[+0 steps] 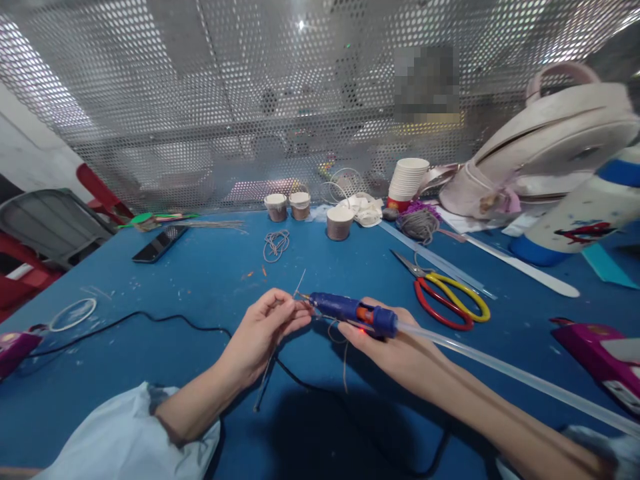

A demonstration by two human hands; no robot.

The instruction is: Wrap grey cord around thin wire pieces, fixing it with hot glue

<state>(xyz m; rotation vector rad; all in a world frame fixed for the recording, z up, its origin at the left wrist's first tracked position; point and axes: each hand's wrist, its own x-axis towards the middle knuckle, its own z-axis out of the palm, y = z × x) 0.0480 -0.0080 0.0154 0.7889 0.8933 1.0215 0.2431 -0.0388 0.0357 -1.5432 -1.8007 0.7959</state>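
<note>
My right hand (403, 357) is wrapped round a blue hot glue gun (343, 307) whose small red light glows. A long clear glue stick (500, 365) runs out of the gun's back end toward the lower right. In the fingertips of my left hand (260, 327) is a thin grey wire (265, 387), slanting up past the fingers and down below the palm. The gun's nozzle tip sits right at these fingertips, close to the wire; I cannot tell whether they touch. A loose grey cord (345, 367) dangles between the two hands.
Scissors (443, 287) with red and yellow handles lie right of the gun. Small paper cups (339, 224), a coil of cord (276, 246) and grey yarn (420, 225) lie farther back. A phone (160, 244) lies left. A black cable (165, 319) crosses the blue table (200, 287).
</note>
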